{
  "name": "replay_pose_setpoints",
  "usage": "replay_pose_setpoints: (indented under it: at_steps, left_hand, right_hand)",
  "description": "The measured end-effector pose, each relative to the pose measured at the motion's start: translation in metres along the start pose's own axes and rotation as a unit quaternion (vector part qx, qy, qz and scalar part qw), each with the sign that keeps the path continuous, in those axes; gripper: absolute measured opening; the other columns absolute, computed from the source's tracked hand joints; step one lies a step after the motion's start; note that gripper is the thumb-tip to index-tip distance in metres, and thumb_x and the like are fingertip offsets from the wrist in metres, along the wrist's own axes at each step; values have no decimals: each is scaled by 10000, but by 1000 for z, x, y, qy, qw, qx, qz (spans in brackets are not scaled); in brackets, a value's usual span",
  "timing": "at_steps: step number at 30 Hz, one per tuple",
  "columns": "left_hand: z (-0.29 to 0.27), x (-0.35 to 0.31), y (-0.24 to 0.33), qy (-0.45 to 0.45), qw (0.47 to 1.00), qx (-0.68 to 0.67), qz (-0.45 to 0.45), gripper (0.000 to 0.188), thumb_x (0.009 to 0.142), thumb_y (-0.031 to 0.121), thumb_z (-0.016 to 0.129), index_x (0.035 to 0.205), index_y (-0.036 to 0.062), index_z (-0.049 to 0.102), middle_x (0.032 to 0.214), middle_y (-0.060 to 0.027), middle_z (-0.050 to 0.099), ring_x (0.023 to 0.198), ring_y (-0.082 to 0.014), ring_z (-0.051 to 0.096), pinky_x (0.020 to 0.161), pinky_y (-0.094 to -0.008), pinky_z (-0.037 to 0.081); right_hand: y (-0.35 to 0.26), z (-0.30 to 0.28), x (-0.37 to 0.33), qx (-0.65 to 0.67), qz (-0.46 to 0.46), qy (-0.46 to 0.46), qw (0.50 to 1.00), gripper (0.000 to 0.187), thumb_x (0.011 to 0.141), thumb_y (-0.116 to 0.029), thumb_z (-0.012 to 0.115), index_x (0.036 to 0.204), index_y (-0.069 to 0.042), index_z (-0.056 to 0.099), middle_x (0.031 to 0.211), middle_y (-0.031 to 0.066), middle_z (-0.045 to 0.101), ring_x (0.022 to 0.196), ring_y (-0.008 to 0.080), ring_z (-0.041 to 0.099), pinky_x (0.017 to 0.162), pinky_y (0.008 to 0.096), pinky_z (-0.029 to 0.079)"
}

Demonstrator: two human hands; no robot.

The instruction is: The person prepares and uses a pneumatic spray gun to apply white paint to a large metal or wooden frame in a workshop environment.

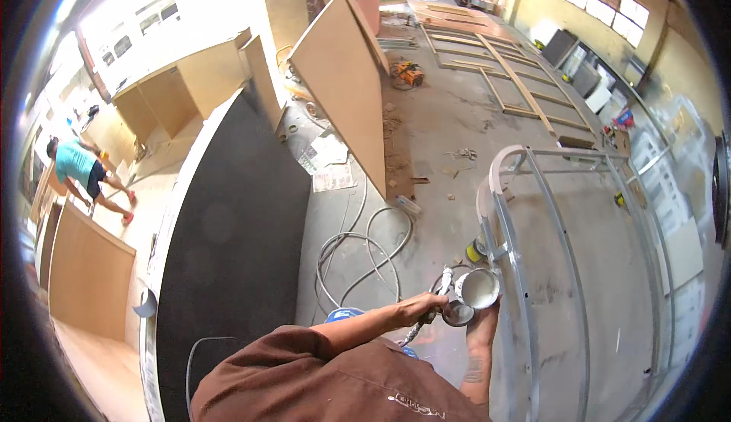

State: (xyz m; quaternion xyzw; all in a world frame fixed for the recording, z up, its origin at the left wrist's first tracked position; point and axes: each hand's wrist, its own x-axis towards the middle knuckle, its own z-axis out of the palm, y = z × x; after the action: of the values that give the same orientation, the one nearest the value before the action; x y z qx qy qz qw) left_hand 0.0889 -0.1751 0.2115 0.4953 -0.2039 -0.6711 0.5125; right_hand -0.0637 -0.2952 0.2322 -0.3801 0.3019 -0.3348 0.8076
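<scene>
Worker's left hand (423, 308) closed on a white-smeared tool (447, 279); right hand (483, 326) gripping a white-lined can (480, 289), right of the left hand, just beside a small cup (458, 314), near the left edge of the metal frame (566, 241).

Two hands, as I count from where I stand: one left hand (420, 309), one right hand (481, 330). Round vessels, two: one can (480, 289), one cup (458, 314). Spray gun (446, 280), one. Black panel (228, 224), one. Curved metal frame (515, 258), one. Orange machine (408, 74), one. Co-worker (76, 167), one; red shoes (128, 219), two; teal shirt (74, 161), one.
</scene>
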Motion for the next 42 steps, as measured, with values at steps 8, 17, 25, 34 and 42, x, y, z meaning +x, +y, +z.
replay_pose_setpoints:
  at_steps: [8, 17, 25, 34, 42]
  left_hand:
    - [16, -1, -10, 33, 999, -26, -2, 319, 836, 413, 608, 733, 112, 601, 606, 31, 408, 525, -93, 343, 485, -284, 255]
    - [23, 4, -19, 48, 998, -34, 16, 299, 842, 413, 609, 782, 121, 630, 600, 38, 375, 528, -95, 327, 499, -285, 239]
    - [32, 11, -33, 25, 998, -63, 11, 305, 853, 402, 592, 813, 109, 666, 580, 49, 351, 516, -82, 323, 479, -275, 216]
    - [29, 9, -32, -47, 994, 11, 100, 381, 934, 300, 481, 1069, 43, 728, 896, -43, 686, 539, -76, 335, 493, -250, 295]
    - [42, 4, -46, -59, 986, 134, 75, 510, 977, 417, 414, 1162, 26, 682, 1070, -63, 711, 638, -88, 381, 569, -238, 334]
  right_hand:
    - [20, -4, 3, 52, 69, 20, 996, 365, 1002, -391, 476, 1255, -139, 553, 1154, 28, 614, 1039, 191, 605, 859, 377, 520]
    - [24, -7, -8, 173, 128, -1, 976, 408, 996, -410, 421, 1203, -98, 584, 1111, 45, 639, 987, 218, 632, 837, 378, 533]
    - [27, -37, -8, 152, 102, 37, 982, 432, 965, -427, 425, 1183, -94, 594, 1090, 79, 644, 964, 253, 634, 803, 421, 532]
    - [-66, -59, 7, 174, -21, 79, 981, 471, 1010, -451, 362, 1130, -65, 605, 1043, 113, 658, 961, 288, 634, 850, 442, 513]
    - [-126, 38, -51, -483, -446, -42, 753, 161, 914, -124, 544, 907, 8, 636, 942, 147, 657, 914, 297, 617, 847, 386, 478]
